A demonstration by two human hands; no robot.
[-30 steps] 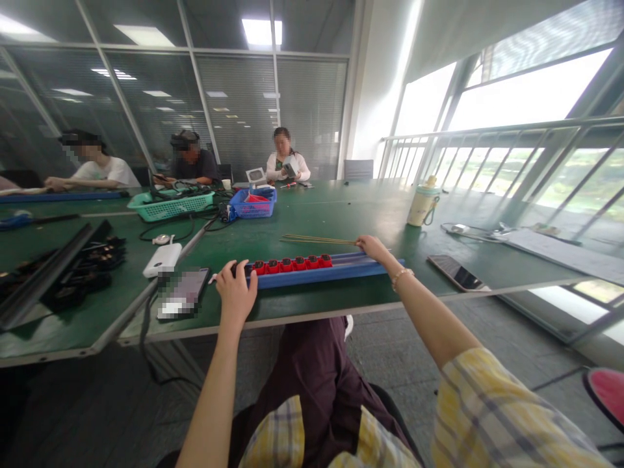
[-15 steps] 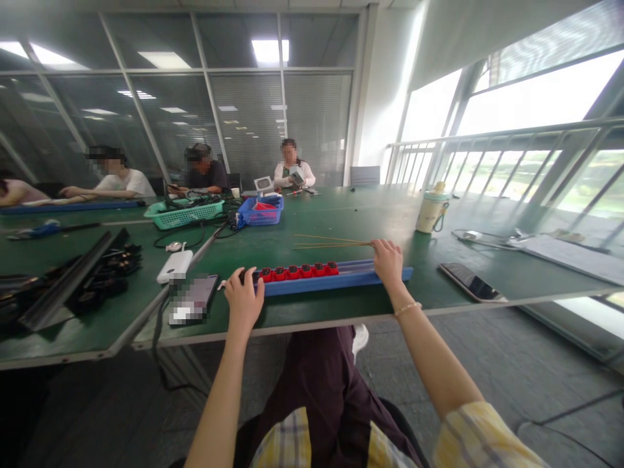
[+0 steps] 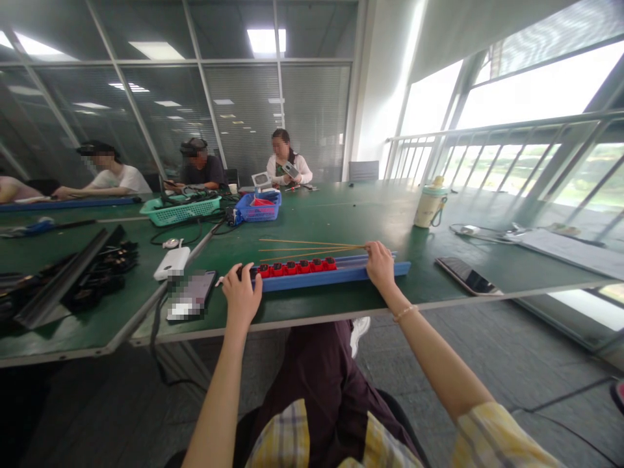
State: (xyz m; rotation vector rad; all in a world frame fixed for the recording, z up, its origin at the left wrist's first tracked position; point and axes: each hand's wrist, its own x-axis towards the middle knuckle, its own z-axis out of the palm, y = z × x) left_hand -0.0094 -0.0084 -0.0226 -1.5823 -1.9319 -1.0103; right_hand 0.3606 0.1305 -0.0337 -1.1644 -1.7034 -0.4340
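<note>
A long, narrow blue trough (image 3: pixel 336 278) lies along the near edge of the green table, with a row of several red blocks with dark tops (image 3: pixel 297 267) in its left part. My left hand (image 3: pixel 241 291) is wrapped round the trough's left end, and a dark piece shows between its fingers. Three thin yellowish sticks (image 3: pixel 312 251) are pinched at their right ends by my right hand (image 3: pixel 380 263). They fan out to the left, behind the red blocks. The same right hand is over the right part of the trough; whether it touches the trough I cannot tell.
Left of my left hand lie a phone (image 3: pixel 192 296), a white power bank (image 3: pixel 172 262) and dark parts (image 3: pixel 97 276). A green basket (image 3: pixel 180 211) and a blue basket (image 3: pixel 258 208) stand farther back. Rightward are a bottle (image 3: pixel 429 207) and another phone (image 3: pixel 465 275). Several people sit across.
My right hand has moved slightly left with the sticks, which now reach farther left and spread wider. My left hand stays at the trough's left end. The view has shifted a little.
</note>
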